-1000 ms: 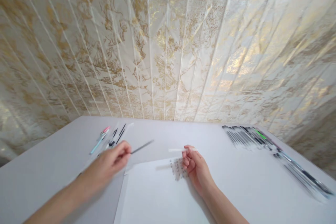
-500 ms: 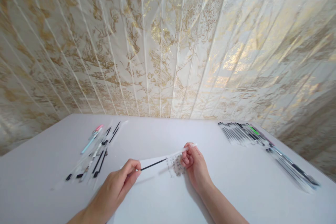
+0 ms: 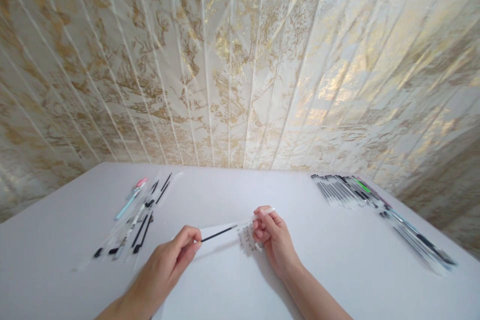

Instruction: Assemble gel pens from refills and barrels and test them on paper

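My left hand (image 3: 174,257) is closed, its thumb and fingers pinching the end of a thin black pen refill (image 3: 219,234). The refill slants up to the right, above the paper. Its far end meets a pale, see-through tube (image 3: 245,221) in line with it; I cannot tell whether the tip sits inside. Around that tube the fingers of my right hand (image 3: 273,232) are closed, and its whitish end sticks out past them. Beneath lies a white sheet of paper (image 3: 210,280) with small dark handwriting, partly hidden by my right hand.
On the white table (image 3: 48,260), several loose black-and-clear pen parts (image 3: 138,225) lie at the left, beside a light blue pen (image 3: 125,206). At the right is a row of dark refills (image 3: 335,190), with several pens (image 3: 423,240) nearer. A gold-patterned curtain (image 3: 225,85) hangs behind.
My right hand has moved slightly left and down with the pale tube, toward my left hand. My left hand and the refill have hardly shifted.
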Demonstrator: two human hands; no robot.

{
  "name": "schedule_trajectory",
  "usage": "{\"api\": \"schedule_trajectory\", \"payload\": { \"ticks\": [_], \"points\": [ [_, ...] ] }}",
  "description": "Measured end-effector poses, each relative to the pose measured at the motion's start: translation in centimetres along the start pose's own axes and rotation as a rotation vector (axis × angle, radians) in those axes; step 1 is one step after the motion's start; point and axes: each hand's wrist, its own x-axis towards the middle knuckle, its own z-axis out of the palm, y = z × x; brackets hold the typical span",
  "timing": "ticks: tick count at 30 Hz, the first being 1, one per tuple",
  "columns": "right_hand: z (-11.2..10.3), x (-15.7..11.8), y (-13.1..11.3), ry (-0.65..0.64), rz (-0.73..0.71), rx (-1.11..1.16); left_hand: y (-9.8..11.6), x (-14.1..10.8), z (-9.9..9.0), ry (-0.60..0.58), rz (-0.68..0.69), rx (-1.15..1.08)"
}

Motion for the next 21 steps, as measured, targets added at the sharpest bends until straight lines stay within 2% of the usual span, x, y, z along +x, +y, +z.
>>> {"api": "schedule_trajectory", "payload": {
  "ticks": [3, 7, 10, 13, 15, 16, 18, 21],
  "points": [
    [0.4, -0.3, -0.1, -0.042, 0.057, -0.044, 0.2, 0.1, 0.0, 0.025, -0.028, -0.072],
    [1.1, -1.0, 0.1, -0.172, 0.174, -0.081, 1.3, 0.2, 0.6, 0.09, -0.062, -0.259],
    [1.3, -1.4, 0.3, -0.213, 0.228, -0.024, 3.2, 0.3, 1.4, 0.155, 0.02, -0.352],
    [0.9, -1.1, 0.2, -0.136, 0.246, 0.083, 4.6, 1.1, 1.0, 0.167, 0.116, -0.273],
    [0.3, -0.5, 0.0, -0.035, 0.21, 0.172, 4.5, 2.4, -0.9, 0.164, 0.091, -0.156],
    [0.0, -0.2, -0.1, 0.01, 0.187, 0.21, 3.9, 3.2, -2.4, 0.184, 0.031, -0.086],
    [-0.4, 0.3, -0.3, 0.063, 0.157, 0.251, 1.8, 5.0, -6.2, 0.28, -0.172, 0.134],
    [-0.6, 0.6, -0.3, 0.064, 0.166, 0.248, -2.6, 7.0, -11.9, 0.339, -0.329, 0.263]
  ]
}}
